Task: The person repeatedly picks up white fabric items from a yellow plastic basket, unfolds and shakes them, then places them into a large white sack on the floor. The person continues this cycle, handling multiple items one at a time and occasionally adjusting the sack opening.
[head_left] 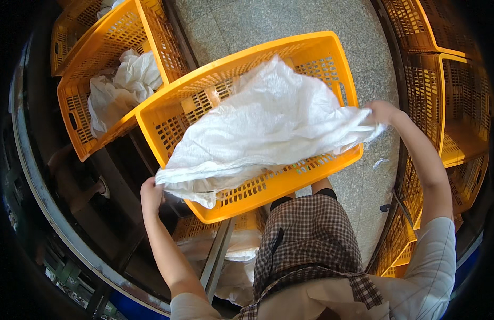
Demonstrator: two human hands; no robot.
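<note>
A large white woven sack (263,122) is stretched out between my two hands over a yellow plastic crate (241,56). My left hand (151,196) is closed on one corner of the sack, just outside the crate's near left corner. At the opposite end my right hand (383,113) grips the bunched sack edge beyond the crate's right wall, a little blurred. The sack's middle billows up and hides much of the crate's slotted floor. Small green bits show through the slots near the front wall.
On the left another yellow crate (76,117) holds a crumpled white sack (124,85). Yellow crates (463,106) are stacked along the right side. Speckled grey floor (316,16) runs between, with a white scrap (381,162) on it. A metal rail (217,258) lies below the crate.
</note>
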